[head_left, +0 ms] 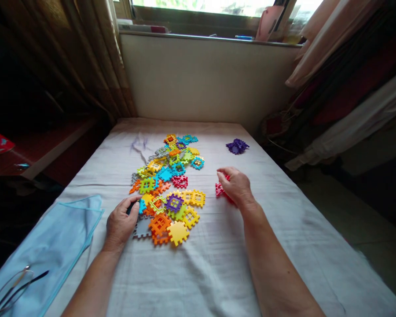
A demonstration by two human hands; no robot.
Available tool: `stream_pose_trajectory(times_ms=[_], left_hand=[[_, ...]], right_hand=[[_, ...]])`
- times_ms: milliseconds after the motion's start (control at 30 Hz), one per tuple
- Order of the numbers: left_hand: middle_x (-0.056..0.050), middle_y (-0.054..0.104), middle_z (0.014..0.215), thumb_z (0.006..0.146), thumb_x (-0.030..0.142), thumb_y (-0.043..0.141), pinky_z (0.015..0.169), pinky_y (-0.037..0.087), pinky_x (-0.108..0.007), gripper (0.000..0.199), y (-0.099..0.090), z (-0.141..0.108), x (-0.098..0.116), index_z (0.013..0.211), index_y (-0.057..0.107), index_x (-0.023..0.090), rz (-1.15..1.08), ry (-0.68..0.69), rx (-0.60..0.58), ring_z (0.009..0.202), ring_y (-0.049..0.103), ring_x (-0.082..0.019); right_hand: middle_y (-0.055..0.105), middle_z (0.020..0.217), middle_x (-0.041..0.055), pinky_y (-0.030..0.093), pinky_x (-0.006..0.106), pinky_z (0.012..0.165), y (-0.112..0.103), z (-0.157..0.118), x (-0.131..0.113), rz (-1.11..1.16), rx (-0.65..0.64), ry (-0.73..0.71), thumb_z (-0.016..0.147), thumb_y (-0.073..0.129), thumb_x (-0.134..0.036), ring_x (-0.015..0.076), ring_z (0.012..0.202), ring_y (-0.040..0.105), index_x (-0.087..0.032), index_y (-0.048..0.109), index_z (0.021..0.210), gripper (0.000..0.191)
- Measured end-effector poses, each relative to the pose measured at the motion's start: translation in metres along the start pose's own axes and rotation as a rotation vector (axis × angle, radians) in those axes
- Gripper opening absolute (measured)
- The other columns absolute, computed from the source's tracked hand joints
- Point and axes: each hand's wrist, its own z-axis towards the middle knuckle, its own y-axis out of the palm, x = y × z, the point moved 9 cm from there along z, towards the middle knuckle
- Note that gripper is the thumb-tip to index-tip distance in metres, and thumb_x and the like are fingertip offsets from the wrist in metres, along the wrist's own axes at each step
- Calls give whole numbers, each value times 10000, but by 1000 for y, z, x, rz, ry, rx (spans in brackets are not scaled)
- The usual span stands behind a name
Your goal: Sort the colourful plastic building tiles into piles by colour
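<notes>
My right hand (239, 187) is curled over red interlocking tiles (219, 190) on the right of the bed sheet. Red shows between its thumb and fingers, and the hand covers most of these tiles. On the left, my left hand (120, 220) rests at the edge of a long heap of toothed plastic tiles, with its thumb apart from the fingers beside a blue tile (142, 206). The heap includes a yellow tile (178, 232), an orange window tile (160, 223), a purple window tile (174, 202), a grey tile (142, 227) and a red tile (180, 181).
A small pile of purple tiles (237, 146) lies at the far right of the white sheet (198, 277). Left of my arm are a light blue cloth (69, 237) and eyeglasses (16, 286). Beyond stand a wall (204, 79) and a windowsill; curtains (99, 57) hang at the left.
</notes>
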Motion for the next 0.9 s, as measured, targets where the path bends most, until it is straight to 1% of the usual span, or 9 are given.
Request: stream_pose_trajectory(times_ms=[100,167,233,333,433,533,700,833,900], left_hand=[[-22,762,985,791,418,476,867,553,-328,335,0,0,1,946,720,246,2,0,-6,944,706,-227],[-20,763,984,792,415,477,864,553,-326,334,0,0,2,949,720,247,2,6,-8,947,707,-227],[-17,764,983,797,413,478,859,554,-320,329,-1,0,2,951,718,251,1,9,-5,945,708,-223],[-17,763,998,805,408,480,865,551,-316,324,-1,0,1,958,718,249,-1,8,-2,956,707,-221],[-18,762,1006,806,400,488,870,550,-312,318,0,0,0,965,719,250,-1,10,-7,963,705,-220],[-12,763,995,806,392,493,868,552,-307,301,0,0,0,953,718,257,-4,19,-1,953,706,-215],[-15,762,995,804,397,487,875,552,-313,307,0,0,-3,948,719,255,-1,24,8,942,707,-215],[-17,760,1010,803,405,490,876,553,-318,309,1,0,-4,947,720,256,-3,21,3,946,708,-218],[-14,761,1008,801,404,494,869,557,-318,304,2,0,-3,945,720,261,0,22,-3,943,708,-219]], right_hand=[[727,1054,56,482,286,869,26,-11,-45,56,-74,-172,909,525,-296,182,952,657,-227,728,1016,239],[723,1064,52,479,284,872,46,-19,-64,81,-127,-238,912,527,-284,183,978,649,-236,723,1006,223],[719,1079,49,471,280,892,63,-27,-73,105,-160,-273,912,521,-253,180,1010,638,-238,721,994,217],[720,1066,43,461,272,912,81,-34,-74,153,-168,-288,910,506,-207,170,1015,631,-230,719,975,224],[722,1050,46,460,279,914,88,-35,-69,168,-160,-255,913,496,-204,172,1009,626,-225,714,1004,237],[714,1070,56,460,290,907,90,-31,-68,108,-183,-204,925,479,-237,182,1013,623,-236,693,1107,281],[678,1100,73,478,300,835,90,-21,-87,-103,-297,-240,918,469,-289,213,1013,626,-304,532,1376,463],[659,1086,89,494,323,748,92,-13,-103,-235,-416,-292,910,467,-312,238,921,657,-360,527,1374,470],[652,1097,91,495,321,738,93,-11,-107,-263,-442,-296,907,476,-313,237,919,659,-369,551,1350,453]])
